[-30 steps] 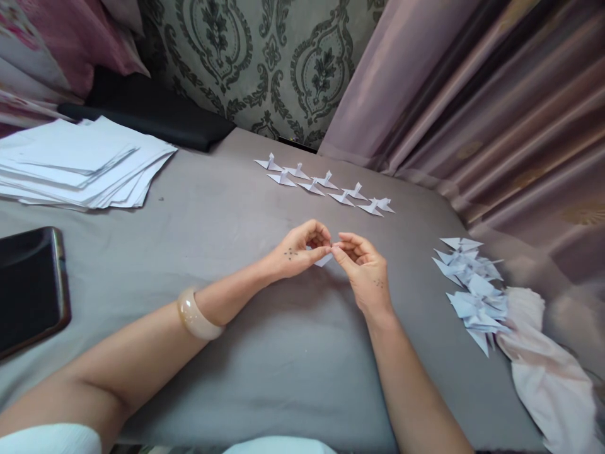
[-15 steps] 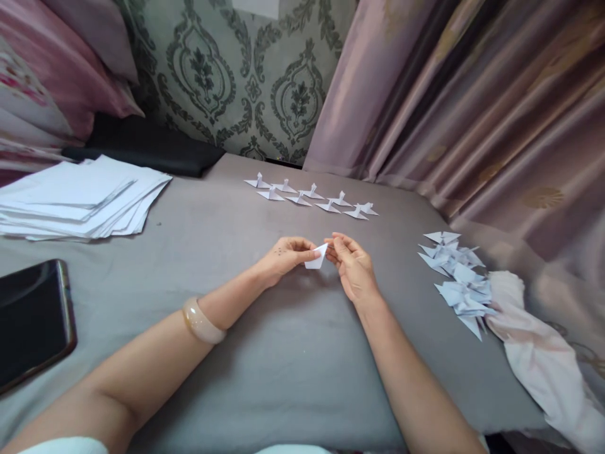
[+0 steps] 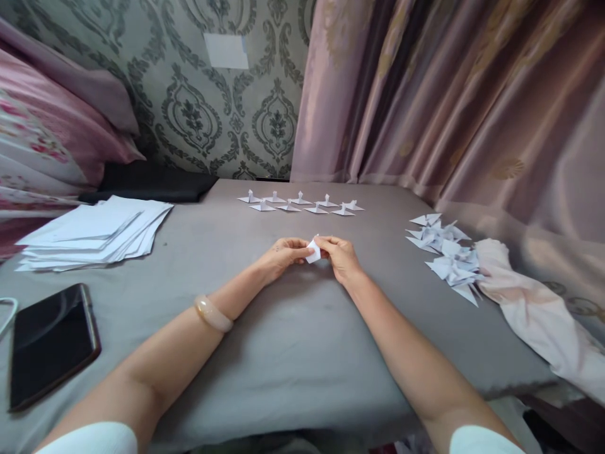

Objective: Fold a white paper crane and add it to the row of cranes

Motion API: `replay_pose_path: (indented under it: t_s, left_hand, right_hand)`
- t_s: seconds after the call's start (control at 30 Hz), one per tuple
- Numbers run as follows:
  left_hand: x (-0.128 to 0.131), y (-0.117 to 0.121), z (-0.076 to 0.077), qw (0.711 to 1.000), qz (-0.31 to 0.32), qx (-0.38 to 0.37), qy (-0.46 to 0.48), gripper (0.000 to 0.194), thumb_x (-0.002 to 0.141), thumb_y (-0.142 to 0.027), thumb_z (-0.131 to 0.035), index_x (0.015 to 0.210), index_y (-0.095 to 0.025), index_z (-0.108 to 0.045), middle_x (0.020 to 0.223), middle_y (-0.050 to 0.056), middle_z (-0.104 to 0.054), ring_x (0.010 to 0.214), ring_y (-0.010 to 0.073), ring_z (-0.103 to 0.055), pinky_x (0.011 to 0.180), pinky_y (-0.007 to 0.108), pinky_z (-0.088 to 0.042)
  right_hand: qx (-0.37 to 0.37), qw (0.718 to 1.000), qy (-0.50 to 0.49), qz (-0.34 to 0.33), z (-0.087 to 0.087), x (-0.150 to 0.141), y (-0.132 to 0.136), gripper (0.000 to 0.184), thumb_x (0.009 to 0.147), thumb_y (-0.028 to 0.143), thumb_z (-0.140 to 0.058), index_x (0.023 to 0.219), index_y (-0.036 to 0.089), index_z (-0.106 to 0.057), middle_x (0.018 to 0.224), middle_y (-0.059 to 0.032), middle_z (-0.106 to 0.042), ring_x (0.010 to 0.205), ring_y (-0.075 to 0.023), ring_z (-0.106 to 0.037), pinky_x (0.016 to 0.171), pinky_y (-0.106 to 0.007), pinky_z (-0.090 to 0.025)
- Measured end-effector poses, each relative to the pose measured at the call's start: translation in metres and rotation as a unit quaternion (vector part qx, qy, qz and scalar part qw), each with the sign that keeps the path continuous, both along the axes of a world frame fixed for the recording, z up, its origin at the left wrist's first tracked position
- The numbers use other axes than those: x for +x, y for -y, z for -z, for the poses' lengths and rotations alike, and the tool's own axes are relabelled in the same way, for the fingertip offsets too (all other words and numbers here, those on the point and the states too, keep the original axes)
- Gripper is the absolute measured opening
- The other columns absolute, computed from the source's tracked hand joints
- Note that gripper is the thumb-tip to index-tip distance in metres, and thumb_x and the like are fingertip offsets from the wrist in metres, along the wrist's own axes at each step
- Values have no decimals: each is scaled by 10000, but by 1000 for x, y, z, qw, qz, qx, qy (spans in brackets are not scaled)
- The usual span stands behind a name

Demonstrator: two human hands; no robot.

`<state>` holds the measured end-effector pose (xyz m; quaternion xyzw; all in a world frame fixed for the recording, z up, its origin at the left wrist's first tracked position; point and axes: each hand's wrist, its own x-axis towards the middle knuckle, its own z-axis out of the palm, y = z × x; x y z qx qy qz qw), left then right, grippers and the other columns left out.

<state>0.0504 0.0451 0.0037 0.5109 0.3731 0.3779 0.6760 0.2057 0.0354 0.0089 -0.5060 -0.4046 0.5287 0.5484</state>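
Note:
My left hand and my right hand meet over the middle of the grey sheet, both pinching one small folded white paper piece between the fingertips. A pale bangle sits on my left wrist. Beyond the hands stands a row of several finished folded paper birds. To the right lies a loose heap of folded paper pieces.
A stack of white paper sheets lies at the left, a black phone nearer on the left. A pink cloth lies at the right edge by the curtains. Pillows and patterned wall stand behind.
The camera has tilted up, so everything sits lower and farther in the picture. Both hands have stayed on the paper piece and drawn closer together around it.

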Motion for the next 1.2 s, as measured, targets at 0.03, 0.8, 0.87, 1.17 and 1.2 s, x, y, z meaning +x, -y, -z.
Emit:
replay_pose_path:
  t_s: [0.03, 0.8, 0.87, 1.17, 1.2]
  left_hand:
    - [0, 0, 1, 1000, 1, 7, -17, 293, 626, -337, -816, 793, -117, -718, 728, 33, -654, 660, 100, -545, 645, 242, -379]
    - [-19, -5, 2, 993, -111, -36, -37, 470, 742, -550, -694, 762, -81, -678, 668, 51, -621, 585, 98, -550, 563, 233, -403]
    - [-21, -4, 2, 992, -117, -25, -31, 446, 720, -527, -729, 774, -88, -671, 675, 27, -602, 579, 77, -529, 560, 221, -390]
    - [-20, 3, 0, 995, -98, -23, -28, 287, 567, -282, -847, 614, -136, -605, 601, 9, -604, 570, 105, -543, 561, 240, -369]
    - [-20, 3, 1, 993, -108, -9, -42, 282, 567, -286, -846, 599, -136, -609, 595, 6, -600, 563, 96, -526, 553, 235, -353]
  right_hand:
    - [-1, 1000, -2, 4, 0, 1, -1, 302, 526, 416, -815, 657, 166, -710, 581, 17, -639, 560, -100, -528, 610, -263, -419]
    - [-74, 994, 51, -69, 2, -12, 4, 182, 651, 307, -762, 683, 133, -721, 520, 9, -612, 511, -76, -519, 489, -195, -367]
    - [-74, 992, 60, -84, 1, -15, 7, 179, 672, 308, -752, 673, 134, -713, 518, 7, -613, 498, -74, -519, 474, -189, -366]
    - [-41, 986, 92, -135, 6, -24, 14, 252, 624, 363, -795, 653, 141, -678, 486, 41, -571, 471, -71, -496, 508, -208, -420]
    - [-40, 985, 92, -143, 5, -23, 15, 259, 620, 373, -798, 656, 143, -682, 496, 41, -574, 475, -72, -497, 517, -214, -426]
